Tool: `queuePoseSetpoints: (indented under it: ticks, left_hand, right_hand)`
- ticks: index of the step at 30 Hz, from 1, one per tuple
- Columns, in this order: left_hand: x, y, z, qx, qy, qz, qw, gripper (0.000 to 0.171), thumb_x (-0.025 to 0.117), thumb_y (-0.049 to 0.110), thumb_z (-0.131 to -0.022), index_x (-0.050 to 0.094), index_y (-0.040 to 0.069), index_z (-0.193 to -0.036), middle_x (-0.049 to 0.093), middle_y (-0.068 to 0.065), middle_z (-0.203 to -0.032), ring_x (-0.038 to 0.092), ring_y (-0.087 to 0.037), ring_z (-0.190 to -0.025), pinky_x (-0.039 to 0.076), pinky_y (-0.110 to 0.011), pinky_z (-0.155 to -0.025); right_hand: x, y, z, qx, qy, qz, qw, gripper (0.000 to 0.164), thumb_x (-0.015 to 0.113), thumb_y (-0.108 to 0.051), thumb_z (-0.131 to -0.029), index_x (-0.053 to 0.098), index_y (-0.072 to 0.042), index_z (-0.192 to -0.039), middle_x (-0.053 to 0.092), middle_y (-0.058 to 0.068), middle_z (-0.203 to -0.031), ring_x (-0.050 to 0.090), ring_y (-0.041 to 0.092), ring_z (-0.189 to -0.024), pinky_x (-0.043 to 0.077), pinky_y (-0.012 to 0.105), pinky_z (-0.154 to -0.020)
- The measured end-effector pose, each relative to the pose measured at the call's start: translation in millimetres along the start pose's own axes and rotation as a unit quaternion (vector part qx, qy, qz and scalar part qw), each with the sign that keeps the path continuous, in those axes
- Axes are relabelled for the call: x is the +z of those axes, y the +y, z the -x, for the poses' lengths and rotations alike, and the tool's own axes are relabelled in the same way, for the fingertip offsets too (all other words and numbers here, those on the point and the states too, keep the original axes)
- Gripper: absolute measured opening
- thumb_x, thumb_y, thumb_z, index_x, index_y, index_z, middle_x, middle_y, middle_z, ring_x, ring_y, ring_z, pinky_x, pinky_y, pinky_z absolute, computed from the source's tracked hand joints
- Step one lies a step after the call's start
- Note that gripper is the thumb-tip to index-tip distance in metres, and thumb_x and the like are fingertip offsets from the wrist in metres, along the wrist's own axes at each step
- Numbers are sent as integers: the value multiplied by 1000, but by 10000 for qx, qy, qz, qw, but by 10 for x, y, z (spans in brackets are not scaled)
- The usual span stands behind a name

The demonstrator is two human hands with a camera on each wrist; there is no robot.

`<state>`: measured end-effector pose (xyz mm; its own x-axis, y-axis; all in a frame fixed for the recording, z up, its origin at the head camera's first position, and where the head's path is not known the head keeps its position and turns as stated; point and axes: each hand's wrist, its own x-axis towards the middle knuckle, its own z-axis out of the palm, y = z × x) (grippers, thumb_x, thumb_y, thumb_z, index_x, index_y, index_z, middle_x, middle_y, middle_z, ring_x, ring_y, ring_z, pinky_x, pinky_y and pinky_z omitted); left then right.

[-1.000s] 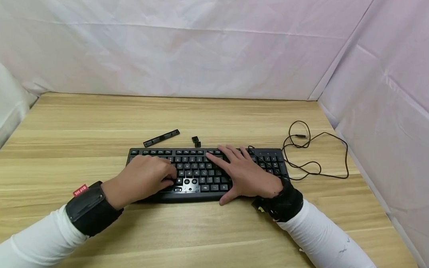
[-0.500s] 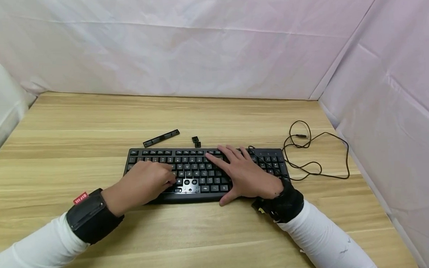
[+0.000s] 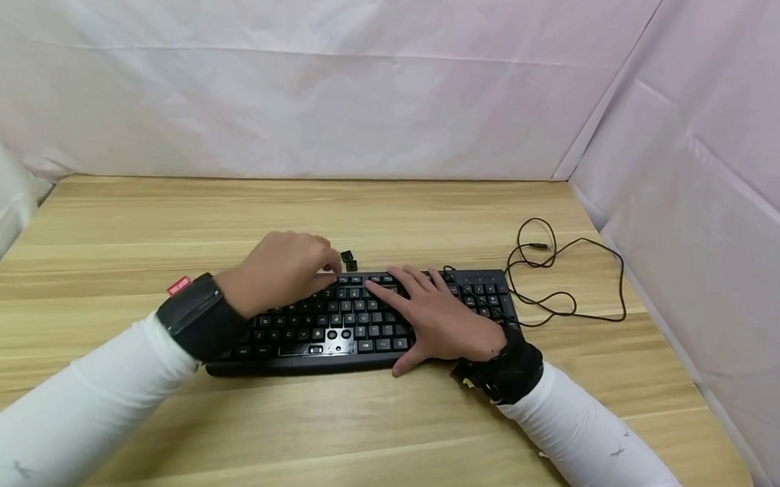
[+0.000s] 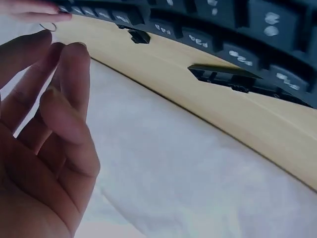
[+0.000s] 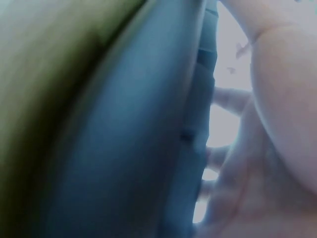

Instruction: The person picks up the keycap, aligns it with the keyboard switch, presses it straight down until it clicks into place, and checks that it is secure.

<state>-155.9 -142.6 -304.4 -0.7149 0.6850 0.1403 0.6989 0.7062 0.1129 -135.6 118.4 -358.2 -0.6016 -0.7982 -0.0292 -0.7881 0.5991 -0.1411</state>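
Observation:
A black computer keyboard (image 3: 367, 318) lies on the wooden table, with a few keys off near its front edge so that the shiny plate shows. My left hand (image 3: 280, 268) hovers above its back edge, fingertips close to two loose black keycaps (image 3: 351, 265). In the left wrist view, the thumb and fingers of that hand (image 4: 59, 134) are loosely bent with nothing visible between them. A long black key (image 4: 237, 83), like a space bar, lies behind the keyboard; the left hand hides it in the head view. My right hand (image 3: 435, 318) rests spread over the keyboard's right part.
A thin black cable (image 3: 622, 277) lies in loops at the right, its plug (image 3: 539, 246) among them. White cloth (image 3: 292, 102) hangs behind the wooden table (image 3: 398, 432) and along its sides.
My left hand has left the keyboard's middle-left keys and moved up and to the right, toward the loose keycaps. The right hand stays where it was. The head view has shifted slightly.

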Motion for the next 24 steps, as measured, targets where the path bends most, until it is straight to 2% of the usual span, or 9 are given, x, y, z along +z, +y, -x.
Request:
queuePoseSetpoints:
  ticks: [3,8,13,19,24]
  left_hand:
    - [14,-47,-121,-159,-168,112,9997,14,69,19,-83,74,14,-96,73,-2,-89,63,-15,-71,55,-37,-55]
    - [79,-128,-295,-443,-564,187,9972,21,70,19,-83,71,12,-103,71,-7,-101,63,-20,-79,55,-42,-61]
    - [173,-232,-450,-734,-915,103,9931,30,71,14,-81,68,12,-111,64,-11,-108,60,-23,-73,55,-42,-60]
    - [306,-306,-585,-480,-925,-81,9945,28,69,5,-80,69,13,-107,64,-11,-104,57,-22,-69,54,-41,-60]
    - [356,-351,-609,-324,-1009,-378,9936,24,71,7,-79,70,13,-102,66,-10,-100,56,-21,-67,54,-41,-60]
  right_hand:
    - [2,-5,-12,-32,50,-8,10000,121,65,-77,-56,17,-21,-152,20,22,-151,16,39,-134,19,69,-102]
    - [12,-8,-29,22,8,17,10000,122,65,-78,-56,15,-23,-152,19,21,-152,15,39,-135,18,68,-103]
    - [14,1,-37,52,31,57,10000,122,65,-78,-55,16,-23,-152,20,21,-151,16,38,-135,18,67,-103]
    - [16,-11,-45,5,51,41,10000,121,66,-77,-55,18,-22,-152,22,22,-151,17,38,-134,19,68,-103]
    - [23,-29,-68,13,-6,53,10000,122,65,-78,-55,16,-23,-152,20,21,-151,16,37,-135,18,67,-103]
